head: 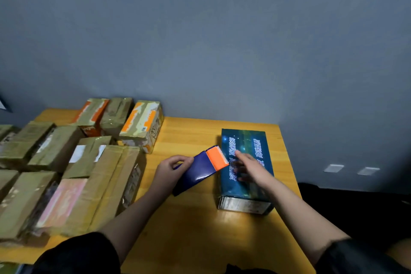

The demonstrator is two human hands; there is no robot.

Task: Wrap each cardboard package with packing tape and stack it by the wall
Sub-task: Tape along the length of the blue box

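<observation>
head view: left hand (172, 168) grips tape dispenser (201, 168) just left of blue package (245, 184); flat right hand (250, 168) rests on it.

Blurred Chinese lettering on blue box (244, 140), unreadable

Left hand (172, 168) curled, gripping, forearm angled in from lower left. Right hand (250, 168) flat, fingers straight, palm down, arm extended forward. Both sleeves dark, pushed above elbows.
</observation>
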